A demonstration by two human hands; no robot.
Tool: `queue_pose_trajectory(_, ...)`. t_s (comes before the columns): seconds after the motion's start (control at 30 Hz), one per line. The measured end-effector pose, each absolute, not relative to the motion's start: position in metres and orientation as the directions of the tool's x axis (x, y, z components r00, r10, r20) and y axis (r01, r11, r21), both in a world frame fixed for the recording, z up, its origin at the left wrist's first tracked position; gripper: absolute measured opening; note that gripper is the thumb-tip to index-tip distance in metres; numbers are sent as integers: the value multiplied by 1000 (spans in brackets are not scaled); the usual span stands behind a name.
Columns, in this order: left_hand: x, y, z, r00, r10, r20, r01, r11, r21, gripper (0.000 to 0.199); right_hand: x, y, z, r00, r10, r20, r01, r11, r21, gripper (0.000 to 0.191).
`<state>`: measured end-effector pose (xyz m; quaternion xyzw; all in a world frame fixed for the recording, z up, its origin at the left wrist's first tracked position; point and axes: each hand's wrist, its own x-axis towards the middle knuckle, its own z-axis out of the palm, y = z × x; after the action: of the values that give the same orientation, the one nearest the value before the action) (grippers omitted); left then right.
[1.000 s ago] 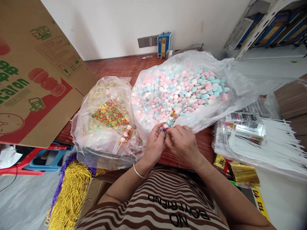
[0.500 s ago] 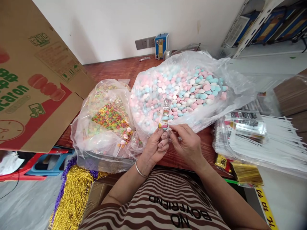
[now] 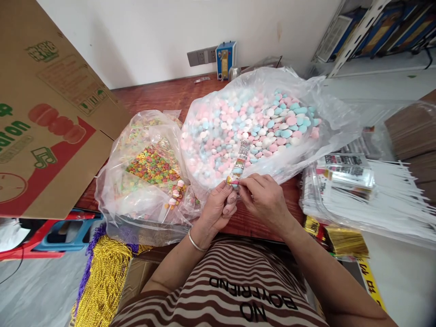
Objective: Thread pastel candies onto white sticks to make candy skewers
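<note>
My left hand (image 3: 220, 208) and my right hand (image 3: 264, 198) meet in front of me and both pinch the lower end of a narrow clear packet (image 3: 240, 160) with printed stripes and a few sweets inside. The packet points up and away, over a big clear bag of pink, blue and white sweets (image 3: 252, 125). To its left lies a smaller clear bag of small coloured rings (image 3: 153, 165), with a finished sweet stick (image 3: 173, 197) lying on it.
A large printed cardboard box (image 3: 51, 118) leans at the left. Stacks of clear printed packets and white sticks (image 3: 361, 190) lie at the right, with gold twist ties (image 3: 344, 243) below them. Gold and purple tinsel (image 3: 98, 277) hangs at lower left. A socket and a blue device (image 3: 225, 59) stand by the wall.
The packet, bunched low between my fingers a second ago, now stands stretched upward over the sweet bag. Both hands stayed together, shifting slightly.
</note>
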<state>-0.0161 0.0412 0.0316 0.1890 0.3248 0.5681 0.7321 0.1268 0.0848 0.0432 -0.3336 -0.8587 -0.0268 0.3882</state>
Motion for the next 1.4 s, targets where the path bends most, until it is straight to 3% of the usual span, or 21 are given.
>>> queue_pose_trajectory(0.23, -21, 40, 38, 189, 952, -242, -694, 304, 652, 29, 132, 96, 46, -509, 495, 705, 586, 799, -138, 17)
queue_pose_trajectory(0.33, -25, 39, 43, 235, 946, -225, -660, 325, 677, 36, 133, 96, 48, -502, 498, 707, 583, 799, -148, 16)
queue_pose_trajectory(0.53, -27, 41, 39, 154, 974, -168, -464, 221, 858, 39, 133, 95, 52, -564, 451, 692, 524, 843, -123, 23)
queue_pose_trajectory(0.7, -20, 40, 30, 65, 988, -139, -451, 153, 879, 34, 133, 95, 54, -613, 439, 657, 490, 863, -119, 24)
queue_pose_trajectory(0.87, -6, 44, 29, -130, 966, -224, -547, 119, 829, 43, 122, 88, 49, -598, 432, 675, 501, 859, -106, 26)
queue_pose_trajectory(0.97, -5, 44, 31, -150, 954, -259, -589, 124, 799, 44, 119, 87, 45, -582, 457, 673, 492, 856, -156, 25)
queue_pose_trajectory(1.13, -24, 41, 43, 121, 976, -183, -571, 219, 791, 36, 135, 102, 47, -501, 590, 633, 417, 806, -421, 15)
queue_pose_trajectory(1.2, -30, 44, 48, 137, 976, -171, -588, 219, 779, 40, 141, 108, 51, -529, 592, 607, 347, 805, -482, 16)
queue_pose_trajectory(1.3, -30, 57, 52, 57, 975, -216, -724, 190, 663, 36, 142, 107, 57, -637, 519, 570, 269, 843, -467, 17)
queue_pose_trajectory(1.4, -23, 72, 54, -78, 944, -320, -836, 113, 538, 22, 137, 91, 60, -621, 564, 543, 401, 825, -398, 18)
